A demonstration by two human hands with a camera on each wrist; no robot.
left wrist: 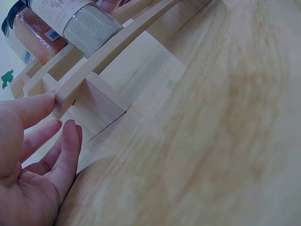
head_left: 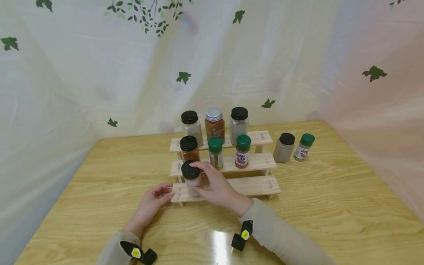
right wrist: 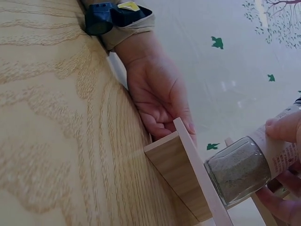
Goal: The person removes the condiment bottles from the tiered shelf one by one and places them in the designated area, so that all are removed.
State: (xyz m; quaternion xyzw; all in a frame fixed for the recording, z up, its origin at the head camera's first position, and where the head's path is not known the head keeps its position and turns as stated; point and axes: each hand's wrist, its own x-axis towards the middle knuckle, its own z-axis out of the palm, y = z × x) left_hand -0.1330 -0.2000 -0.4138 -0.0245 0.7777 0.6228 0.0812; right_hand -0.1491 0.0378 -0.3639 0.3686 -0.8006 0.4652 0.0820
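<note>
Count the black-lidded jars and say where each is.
5: the left jar and right jar on the rack's top tier; the middle tier's left jar; the jar the right hand grips at the bottom tier; and the left jar on the table.

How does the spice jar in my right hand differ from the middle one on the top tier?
The held spice jar is black-lidded; the middle spice jar is silver-lidded. The held spice jar's contents look greyish; the middle spice jar's, reddish brown. Your right hand grips the held spice jar, while the middle spice jar stands untouched. Both are see-through and lidded.
</note>
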